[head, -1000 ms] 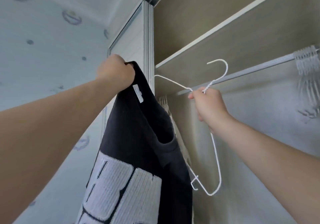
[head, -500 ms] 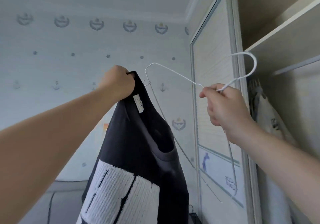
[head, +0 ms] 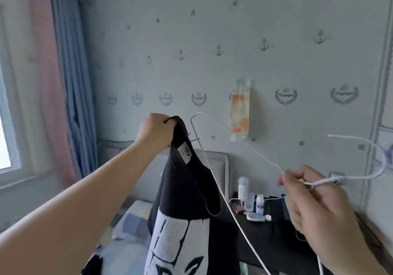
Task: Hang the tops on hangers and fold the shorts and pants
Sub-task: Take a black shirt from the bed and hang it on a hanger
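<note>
Left hand [head: 156, 131] is up high, fingers [head: 168, 120] clenched round the collar of the black top [head: 191, 189]. The garment hangs straight down from that grip, its neck opening sagging open, a small label [head: 185, 152] showing at the back of the collar and a big white knitted graphic across the front. Over on the right, the right hand [head: 314, 206] pinches the white wire hanger [head: 325, 181] at the neck just below the hook, which points off to the right. The hanger lies tilted, one shoulder end reaching across to sit just beside the collar near the left hand; whether it touches the cloth I cannot tell. The long bottom wire runs down alongside the top's right edge. Behind all this is a wall with anchor-patterned paper, and blue and pink curtains [head: 70, 83] by the window at left. Below lie a bed [head: 131, 221] with checked bedding and a dark bench [head: 265, 232] carrying small bottles [head: 242, 187].
</note>
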A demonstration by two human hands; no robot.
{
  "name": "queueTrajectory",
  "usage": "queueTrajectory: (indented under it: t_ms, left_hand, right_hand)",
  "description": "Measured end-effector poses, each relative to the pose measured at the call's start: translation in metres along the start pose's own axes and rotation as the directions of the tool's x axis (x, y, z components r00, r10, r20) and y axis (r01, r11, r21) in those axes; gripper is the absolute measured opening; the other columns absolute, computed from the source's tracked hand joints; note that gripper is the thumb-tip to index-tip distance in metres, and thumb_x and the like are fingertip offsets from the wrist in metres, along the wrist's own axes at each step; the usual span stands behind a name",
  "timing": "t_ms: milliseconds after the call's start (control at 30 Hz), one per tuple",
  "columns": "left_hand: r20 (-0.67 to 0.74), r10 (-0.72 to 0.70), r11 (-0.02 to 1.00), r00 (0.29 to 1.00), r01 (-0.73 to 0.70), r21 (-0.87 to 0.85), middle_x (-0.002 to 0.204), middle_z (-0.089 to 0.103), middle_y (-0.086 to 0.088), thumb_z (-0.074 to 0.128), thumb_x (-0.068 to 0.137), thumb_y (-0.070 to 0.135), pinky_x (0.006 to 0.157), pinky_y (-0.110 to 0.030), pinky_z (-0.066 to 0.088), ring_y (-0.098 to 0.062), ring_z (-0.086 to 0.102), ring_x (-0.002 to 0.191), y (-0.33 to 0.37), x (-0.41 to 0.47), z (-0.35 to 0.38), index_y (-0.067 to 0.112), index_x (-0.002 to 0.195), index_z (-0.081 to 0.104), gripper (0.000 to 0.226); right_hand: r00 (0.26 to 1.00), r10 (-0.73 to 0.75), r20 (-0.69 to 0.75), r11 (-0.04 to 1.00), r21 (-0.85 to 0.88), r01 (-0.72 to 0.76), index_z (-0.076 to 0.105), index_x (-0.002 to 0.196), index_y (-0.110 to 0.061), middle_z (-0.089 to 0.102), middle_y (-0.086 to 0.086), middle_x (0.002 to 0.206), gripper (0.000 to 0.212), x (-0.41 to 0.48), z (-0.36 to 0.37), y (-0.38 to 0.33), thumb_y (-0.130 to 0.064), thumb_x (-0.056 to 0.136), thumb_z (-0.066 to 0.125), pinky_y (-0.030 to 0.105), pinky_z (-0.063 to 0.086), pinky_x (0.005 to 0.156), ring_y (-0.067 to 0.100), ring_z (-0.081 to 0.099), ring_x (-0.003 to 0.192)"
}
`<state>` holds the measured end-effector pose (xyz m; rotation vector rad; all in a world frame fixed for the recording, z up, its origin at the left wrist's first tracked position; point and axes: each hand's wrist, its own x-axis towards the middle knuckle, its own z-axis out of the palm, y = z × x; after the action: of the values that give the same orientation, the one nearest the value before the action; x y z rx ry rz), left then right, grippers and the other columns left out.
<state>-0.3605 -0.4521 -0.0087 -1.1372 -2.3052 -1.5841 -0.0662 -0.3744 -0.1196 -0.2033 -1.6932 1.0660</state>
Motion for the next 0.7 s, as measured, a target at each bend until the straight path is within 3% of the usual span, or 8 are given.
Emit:
queueTrajectory:
  t_ms: [67,100,167,233,333,400,567,700]
  left_hand:
    - [-0.015,-0.072,0.997,0.997,0.072,-0.011,0.073,0.055,-0.015,0.051,0.094,0.016,0.075,-0.047,0.058,-0.024,0.054,0.069,-0.045,-0.020,-0.007,-0.011,0.088,0.064,0.031]
    - [-0.022,-0.086,0.996,0.996,0.086,0.004,0.070,0.057,-0.014,0.052,0.094,0.017,0.070,-0.040,0.057,-0.025,0.054,0.067,-0.066,-0.031,-0.009,-0.006,0.084,0.066,0.029]
    - [-0.024,-0.108,0.993,0.994,0.109,0.043,0.054,0.053,0.000,0.056,0.094,0.021,0.054,-0.026,0.044,-0.019,0.049,0.055,-0.101,-0.055,-0.013,0.009,0.066,0.066,0.032]
    - [0.003,-0.120,0.988,0.993,0.119,0.094,0.045,0.040,0.008,0.058,0.094,0.024,0.047,-0.026,0.033,-0.013,0.037,0.048,-0.129,-0.079,-0.016,0.011,0.057,0.056,0.040]
    - [0.083,-0.133,0.978,0.988,0.117,0.171,0.062,0.049,-0.013,0.057,0.094,0.026,0.056,-0.029,0.036,-0.018,0.039,0.059,-0.160,-0.109,-0.018,-0.001,0.074,0.064,0.035]
    - [0.114,-0.142,0.977,0.983,0.121,0.178,0.072,0.060,-0.020,0.057,0.094,0.025,0.058,-0.029,0.039,-0.017,0.042,0.060,-0.176,-0.126,-0.022,-0.002,0.084,0.068,0.032]
    - [0.222,-0.081,0.978,0.972,0.035,0.204,0.076,0.073,0.009,0.060,0.093,0.023,0.070,-0.026,0.055,-0.008,0.067,0.073,-0.185,-0.166,-0.043,0.026,0.088,0.079,0.020]
    - [0.378,-0.010,0.976,0.926,-0.074,0.206,0.081,0.072,0.019,0.061,0.093,0.020,0.068,-0.013,0.050,0.001,0.067,0.078,-0.174,-0.203,-0.046,0.036,0.089,0.077,0.024]
  right_hand:
    - [0.996,0.085,0.031,0.995,0.045,-0.087,0.066,0.090,-0.012,0.028,-0.007,0.047,0.068,-0.033,0.026,0.019,-0.078,0.073,0.066,0.019,0.019,0.046,0.012,0.022,0.041]
    - [0.993,0.114,0.035,0.992,0.044,-0.116,0.067,0.091,-0.011,0.027,-0.007,0.047,0.069,-0.049,0.038,0.029,-0.078,0.073,0.066,0.021,0.019,0.046,0.012,0.022,0.042]
    - [0.989,0.145,0.035,0.989,0.010,-0.145,0.067,0.093,-0.013,0.026,-0.006,0.046,0.058,-0.083,0.059,0.049,-0.070,0.081,0.064,0.024,0.019,0.046,0.013,0.024,0.041]
    - [0.981,0.188,0.056,0.982,-0.002,-0.188,0.067,0.091,-0.016,0.027,-0.004,0.046,0.037,-0.113,0.077,0.064,-0.052,0.094,0.062,0.026,0.019,0.045,0.014,0.025,0.041]
    - [0.961,0.260,0.096,0.965,-0.018,-0.260,0.066,0.086,-0.018,0.028,0.000,0.047,0.021,-0.146,0.101,0.073,-0.035,0.091,0.055,0.032,0.017,0.044,0.016,0.024,0.043]
    - [0.952,0.284,0.113,0.959,-0.038,-0.281,0.065,0.083,-0.023,0.029,-0.001,0.046,0.017,-0.162,0.111,0.075,-0.032,0.090,0.053,0.027,0.021,0.043,0.014,0.026,0.042]
    - [0.909,0.350,0.228,0.936,-0.041,-0.350,0.065,0.083,-0.023,0.030,-0.003,0.045,0.024,-0.185,0.125,0.077,-0.035,0.100,0.054,0.025,0.022,0.043,0.012,0.026,0.042]
    - [0.886,0.367,0.285,0.930,-0.079,-0.359,0.063,0.081,-0.026,0.029,-0.006,0.044,0.022,-0.194,0.142,0.083,-0.026,0.100,0.053,0.022,0.020,0.042,0.008,0.024,0.040]
